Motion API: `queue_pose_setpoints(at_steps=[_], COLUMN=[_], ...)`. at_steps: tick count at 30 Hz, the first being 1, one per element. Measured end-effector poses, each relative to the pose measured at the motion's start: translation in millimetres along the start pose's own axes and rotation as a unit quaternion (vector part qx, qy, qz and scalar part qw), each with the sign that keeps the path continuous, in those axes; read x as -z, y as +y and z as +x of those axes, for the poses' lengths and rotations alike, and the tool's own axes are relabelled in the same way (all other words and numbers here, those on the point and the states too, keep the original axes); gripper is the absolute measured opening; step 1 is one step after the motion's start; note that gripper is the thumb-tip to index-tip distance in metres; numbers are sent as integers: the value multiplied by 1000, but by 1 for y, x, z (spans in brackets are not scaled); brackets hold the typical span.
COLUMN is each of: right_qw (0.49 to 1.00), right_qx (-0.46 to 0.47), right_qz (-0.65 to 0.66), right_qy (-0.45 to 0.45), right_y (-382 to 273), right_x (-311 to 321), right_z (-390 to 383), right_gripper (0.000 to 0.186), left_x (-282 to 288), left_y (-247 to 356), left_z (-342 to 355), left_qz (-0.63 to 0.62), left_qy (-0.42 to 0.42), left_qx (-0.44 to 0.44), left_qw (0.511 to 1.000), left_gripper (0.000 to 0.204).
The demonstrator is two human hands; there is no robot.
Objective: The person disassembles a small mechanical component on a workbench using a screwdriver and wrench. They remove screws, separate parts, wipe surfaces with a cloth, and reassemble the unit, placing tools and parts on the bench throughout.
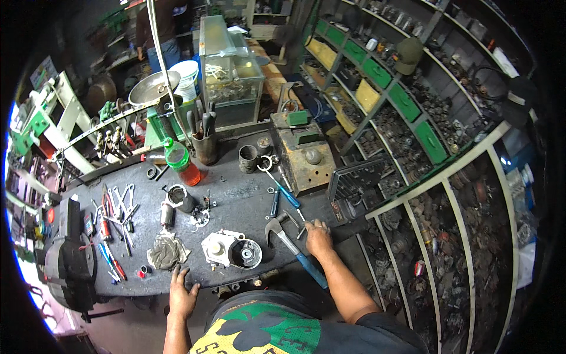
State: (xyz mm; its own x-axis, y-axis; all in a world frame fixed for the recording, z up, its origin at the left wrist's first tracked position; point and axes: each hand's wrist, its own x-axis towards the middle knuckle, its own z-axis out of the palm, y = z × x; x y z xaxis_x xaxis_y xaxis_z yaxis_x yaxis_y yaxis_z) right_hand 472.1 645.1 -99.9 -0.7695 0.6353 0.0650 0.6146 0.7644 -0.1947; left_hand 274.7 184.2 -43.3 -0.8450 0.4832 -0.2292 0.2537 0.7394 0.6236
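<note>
My left hand [184, 295] is at the bench's front edge, fingers apart and holding nothing. Just beyond it lies a crumpled grey rag [167, 250]. Between my hands sits a cast metal housing [219, 249] with a round open end [246, 253] facing up. My right hand [319, 239] is on the bench's right side, its fingers curled down; what they hold, if anything, is hidden. Beside it lies a claw hammer [295, 246] with a blue grip, its head toward the middle. Screwdrivers with blue handles [287, 193] lie just past the hammer.
A bench vise [68, 253] stands at the left end, near wrenches [121, 206] and pliers. Farther back are a green-topped bottle of red liquid [184, 168], a can of tools [204, 147] and a worn metal box [303, 156]. Part-filled shelves [448, 236] line the right; another person [159, 35] stands behind.
</note>
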Motion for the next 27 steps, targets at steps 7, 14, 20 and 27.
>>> queue_pose_setpoints(at_steps=[7, 14, 20, 27], right_qw=[993, 589, 463, 481], right_qx=[113, -150, -142, -57], right_qz=[20, 755, 842, 851], right_qy=[-20, -246, -237, -201], right_y=[26, -9, -87, -134], right_x=[-18, 53, 132, 152], right_z=[24, 13, 2, -11], right_gripper=[13, 22, 32, 25], left_x=[-15, -27, 2, 16], left_y=[37, 25, -7, -111], left_z=[-35, -49, 9, 89], left_qz=[-18, -15, 24, 154], left_qy=[73, 91, 120, 125], left_qx=[72, 102, 46, 26], left_qw=[995, 990, 991, 980], left_gripper=[66, 64, 66, 53])
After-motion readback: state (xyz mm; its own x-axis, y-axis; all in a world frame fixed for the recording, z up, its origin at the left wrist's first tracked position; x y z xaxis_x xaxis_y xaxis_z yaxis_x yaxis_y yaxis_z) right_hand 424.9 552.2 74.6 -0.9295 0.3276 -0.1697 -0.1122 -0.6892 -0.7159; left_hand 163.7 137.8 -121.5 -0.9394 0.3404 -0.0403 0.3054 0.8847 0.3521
